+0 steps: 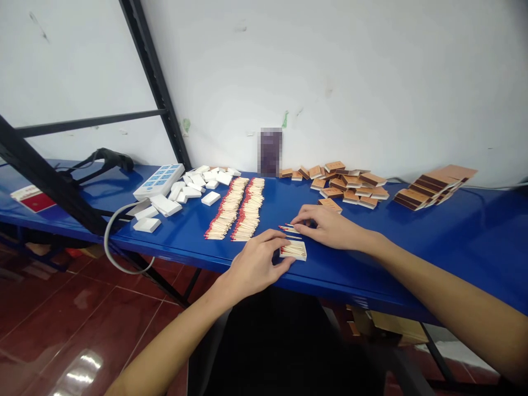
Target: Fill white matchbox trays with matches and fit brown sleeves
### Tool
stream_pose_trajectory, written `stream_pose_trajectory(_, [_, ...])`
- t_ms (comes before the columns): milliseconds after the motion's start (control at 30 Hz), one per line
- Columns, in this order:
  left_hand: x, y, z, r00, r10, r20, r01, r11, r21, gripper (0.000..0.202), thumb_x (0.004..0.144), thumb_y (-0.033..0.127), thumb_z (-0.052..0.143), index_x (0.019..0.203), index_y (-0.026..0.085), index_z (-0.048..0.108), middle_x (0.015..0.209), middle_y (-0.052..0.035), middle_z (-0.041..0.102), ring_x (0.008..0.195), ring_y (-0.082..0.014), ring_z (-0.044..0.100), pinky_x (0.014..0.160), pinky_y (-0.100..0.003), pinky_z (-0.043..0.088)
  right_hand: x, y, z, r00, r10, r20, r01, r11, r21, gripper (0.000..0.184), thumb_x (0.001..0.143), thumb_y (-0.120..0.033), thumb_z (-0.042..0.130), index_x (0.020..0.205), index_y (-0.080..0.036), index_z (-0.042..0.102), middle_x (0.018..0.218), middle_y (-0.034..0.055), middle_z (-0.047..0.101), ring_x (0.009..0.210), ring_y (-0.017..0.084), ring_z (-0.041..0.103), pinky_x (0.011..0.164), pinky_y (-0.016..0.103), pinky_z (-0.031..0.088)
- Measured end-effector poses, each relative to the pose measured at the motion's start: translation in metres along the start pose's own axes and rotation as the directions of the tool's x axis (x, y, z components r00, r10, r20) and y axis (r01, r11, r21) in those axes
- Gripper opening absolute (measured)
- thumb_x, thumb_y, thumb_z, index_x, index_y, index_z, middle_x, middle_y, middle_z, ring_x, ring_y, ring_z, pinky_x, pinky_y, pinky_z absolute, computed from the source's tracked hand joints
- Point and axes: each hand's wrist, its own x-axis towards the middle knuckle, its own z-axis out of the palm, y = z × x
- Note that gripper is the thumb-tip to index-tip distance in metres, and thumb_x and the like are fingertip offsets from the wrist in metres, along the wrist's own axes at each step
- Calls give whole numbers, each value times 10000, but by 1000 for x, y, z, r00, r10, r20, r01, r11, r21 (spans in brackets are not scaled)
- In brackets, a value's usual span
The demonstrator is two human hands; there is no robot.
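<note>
My left hand [254, 263] grips a small white matchbox tray [294, 250] filled with matches, thumb and fingers round its left end, at the front edge of the blue table [454, 231]. My right hand [330, 225] rests just behind it, fingertips pinched on a few loose red-tipped matches [289, 227] lying on the table. Two long rows of matches [239, 209] lie to the left of my hands.
A heap of empty white trays [193, 187] and a white power strip [159, 180] sit at the left. Brown matchbox sleeves [350, 184] are piled behind, with flat brown stacks [433, 184] at the right. A black metal brace [49, 176] crosses the left side.
</note>
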Motion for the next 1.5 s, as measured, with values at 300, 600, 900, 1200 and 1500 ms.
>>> stream_pose_trajectory(300, [-1, 0, 0, 1000, 20, 7, -20, 1000, -17, 355, 877, 235, 674, 1223, 198, 606, 1204, -72, 656, 1073, -215, 649, 971, -359, 518, -3, 0, 1, 996, -60, 70, 57, 997, 54, 442, 945, -494, 473, 1199, -217, 705, 1020, 102, 629, 922, 233, 601, 804, 368, 457])
stream_pose_trajectory(600, [-1, 2, -5, 998, 18, 58, -17, 1000, -19, 147, 867, 258, 678, 976, 204, 595, 1016, -35, 675, 980, -215, 634, 888, -346, 498, 2, 0, -6, 994, -58, 92, 54, 998, 44, 470, 873, -575, 566, 1101, -211, 756, 1003, 101, 662, 906, 245, 606, 805, 377, 452])
stream_pose_trajectory(900, [1, 5, -5, 998, -19, 52, 20, 1000, -7, 206, 871, 356, 693, 975, 207, 596, 991, -37, 671, 920, -209, 637, 852, -342, 493, 3, -2, -6, 990, -102, 92, 96, 993, 69, 405, 938, -506, 498, 1024, -209, 760, 986, 98, 683, 904, 231, 626, 803, 367, 469])
stream_pose_trajectory(1200, [1, 1, -3, 999, -39, 6, 39, 999, 1, 211, 870, 336, 700, 991, 212, 580, 986, -25, 656, 911, -205, 622, 843, -335, 479, 3, -2, -8, 993, -8, 116, -7, 992, 126, 357, 882, -501, 557, 968, -197, 723, 942, 84, 705, 841, 214, 644, 718, 328, 498])
stream_pose_trajectory(1500, [1, 1, -4, 998, -55, 13, 56, 998, -19, 223, 867, 327, 703, 1011, 212, 578, 1001, -24, 653, 924, -203, 614, 855, -332, 478, 1, 3, -12, 982, -1, 187, -30, 986, 163, 311, 881, -474, 568, 938, -194, 689, 941, 74, 709, 825, 198, 645, 689, 300, 498])
